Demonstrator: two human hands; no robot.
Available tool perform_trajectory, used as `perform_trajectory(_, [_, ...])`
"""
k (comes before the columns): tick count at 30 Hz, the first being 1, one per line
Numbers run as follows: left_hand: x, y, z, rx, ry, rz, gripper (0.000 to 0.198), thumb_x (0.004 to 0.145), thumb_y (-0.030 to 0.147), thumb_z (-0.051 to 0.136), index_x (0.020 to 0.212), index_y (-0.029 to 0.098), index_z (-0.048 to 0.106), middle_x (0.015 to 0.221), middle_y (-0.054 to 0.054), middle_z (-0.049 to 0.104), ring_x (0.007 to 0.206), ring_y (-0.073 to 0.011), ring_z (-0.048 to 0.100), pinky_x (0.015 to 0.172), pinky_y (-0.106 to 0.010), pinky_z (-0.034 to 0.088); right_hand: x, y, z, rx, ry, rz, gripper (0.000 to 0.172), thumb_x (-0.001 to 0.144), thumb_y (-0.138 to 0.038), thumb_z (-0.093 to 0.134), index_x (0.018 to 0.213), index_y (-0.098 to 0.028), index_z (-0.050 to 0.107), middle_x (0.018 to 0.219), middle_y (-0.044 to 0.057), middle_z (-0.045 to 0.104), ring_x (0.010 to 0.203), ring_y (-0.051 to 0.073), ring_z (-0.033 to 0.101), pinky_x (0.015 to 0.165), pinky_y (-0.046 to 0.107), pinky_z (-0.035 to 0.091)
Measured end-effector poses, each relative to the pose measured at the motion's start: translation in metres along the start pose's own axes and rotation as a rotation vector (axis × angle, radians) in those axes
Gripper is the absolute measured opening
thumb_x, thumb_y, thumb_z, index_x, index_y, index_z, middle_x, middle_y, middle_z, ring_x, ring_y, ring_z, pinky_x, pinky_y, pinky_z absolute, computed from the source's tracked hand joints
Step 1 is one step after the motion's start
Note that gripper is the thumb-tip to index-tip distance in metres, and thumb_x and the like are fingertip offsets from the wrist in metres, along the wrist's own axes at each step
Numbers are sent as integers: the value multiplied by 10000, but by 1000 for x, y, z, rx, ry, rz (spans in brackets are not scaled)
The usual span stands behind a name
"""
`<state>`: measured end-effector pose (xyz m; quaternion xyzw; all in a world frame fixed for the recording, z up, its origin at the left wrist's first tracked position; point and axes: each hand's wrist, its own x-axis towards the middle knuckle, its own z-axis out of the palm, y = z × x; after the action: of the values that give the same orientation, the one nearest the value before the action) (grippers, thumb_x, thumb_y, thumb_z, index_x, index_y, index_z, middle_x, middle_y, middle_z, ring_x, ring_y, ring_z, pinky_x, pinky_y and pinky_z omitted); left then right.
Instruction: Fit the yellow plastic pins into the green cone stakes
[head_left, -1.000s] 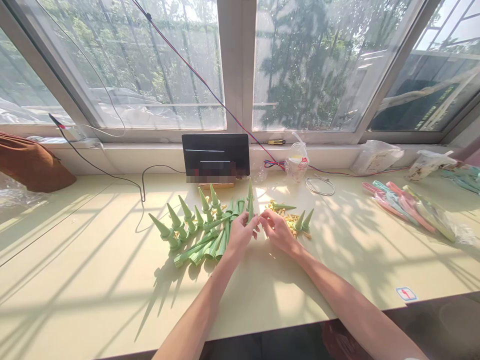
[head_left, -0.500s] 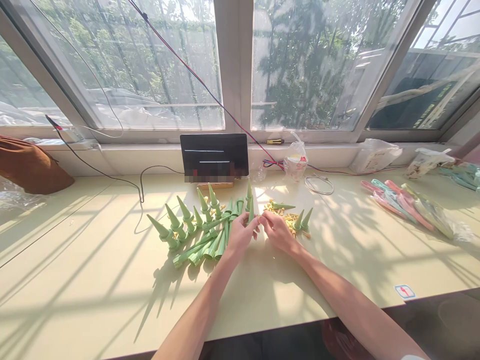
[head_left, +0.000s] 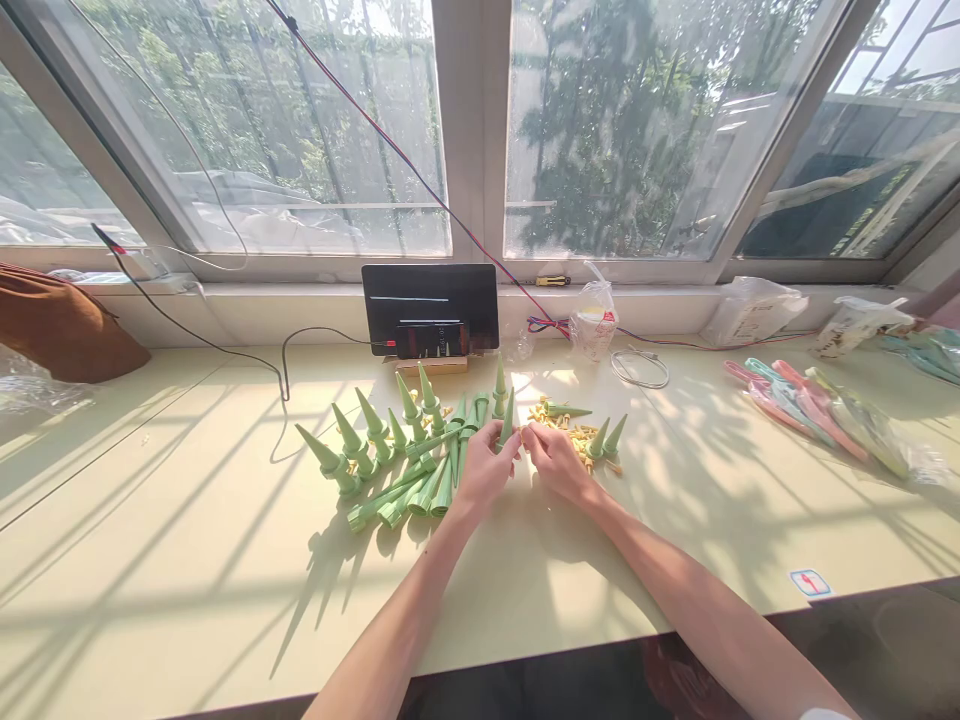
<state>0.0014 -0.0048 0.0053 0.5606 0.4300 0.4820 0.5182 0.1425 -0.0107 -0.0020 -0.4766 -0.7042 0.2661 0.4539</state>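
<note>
My left hand (head_left: 484, 472) is closed around a green plastic spike (head_left: 508, 415), its pointed end up. Close on its right, my right hand (head_left: 556, 464) pinches thumb and fingers together near the spike's lower part; whatever lies between those fingertips is too small to make out. Left of my hands, several green cone-tipped spikes (head_left: 349, 432) stand upright, with long green tapered tubes (head_left: 409, 502) lying in a heap before them. Behind my right hand is a pile of small yellow parts (head_left: 581, 438), and two green spikes (head_left: 615, 436) stand at its right side.
A black tablet (head_left: 431, 290) leans at the back with a phone (head_left: 429, 341) before it. Nearby are a bagged cup (head_left: 595, 325) and a coiled cable (head_left: 640, 368). Pink and green bagged items (head_left: 821, 410) lie right. A brown bag (head_left: 67, 325) sits far left.
Both hands stay close together in nearly the same place. The spike in my left hand tilts slightly to the right. My view has shifted a little.
</note>
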Motion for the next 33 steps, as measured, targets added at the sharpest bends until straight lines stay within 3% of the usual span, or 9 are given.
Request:
perform_trajectory(3, [0, 0, 0, -2, 13, -9, 279, 799, 453, 675, 833, 178, 636, 771, -18, 615, 539, -92, 527, 458, -217, 412, 0, 3, 1, 7, 30, 17, 395, 991, -412, 381, 666, -205, 468, 632, -14, 506, 559, 130, 431, 563, 265, 338])
perform_trajectory(9, [-1, 6, 0, -41, 56, -42, 258, 786, 420, 675, 804, 166, 636, 771, -26, 589, 622, -112, 544, 479, -216, 438, 0, 2, 0, 70, -34, 15, 271, 981, -429, 422, 901, -208, 555, 843, 17, 630, 573, 128, 537, 572, 260, 385])
perform_trajectory(19, [-1, 4, 2, -65, 49, -58, 214, 774, 373, 680, 816, 168, 633, 745, -16, 578, 606, -107, 530, 464, -212, 418, -1, 6, -1, 27, -15, 36, 216, 966, -373, 443, 838, -212, 509, 670, -10, 571, 529, 135, 483, 542, 265, 376])
perform_trajectory(33, [-2, 4, 3, -11, 50, -18, 218, 809, 385, 659, 829, 170, 630, 741, 0, 579, 548, -86, 516, 476, -217, 410, 0, 5, -3, -29, 16, 13, 261, 972, -362, 430, 767, -209, 477, 639, -37, 496, 534, 118, 410, 544, 254, 325])
